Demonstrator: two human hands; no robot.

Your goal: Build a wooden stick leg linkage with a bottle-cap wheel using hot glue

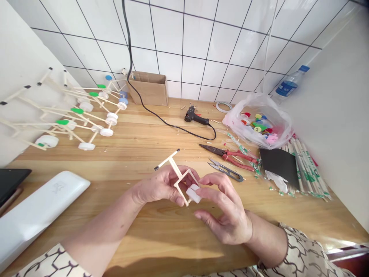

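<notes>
My left hand (157, 188) is closed round a small frame of pale chopsticks (178, 173), which sticks up and to the left with black-tipped ends. My right hand (223, 209) pinches a white bottle cap (193, 193) against the lower end of that frame, its other fingers spread. Both hands hover just above the wooden table (138, 154) near its front edge.
Finished stick-and-cap models (83, 111) lean at the back left, by a cardboard box (149, 88). A black glue gun (196, 116) with its cord, red pliers (230, 154), snips (226, 170), a bag of coloured caps (259, 123), wrapped chopsticks (305, 169) and a water bottle (290, 85) lie right. A white case (37, 209) lies front left.
</notes>
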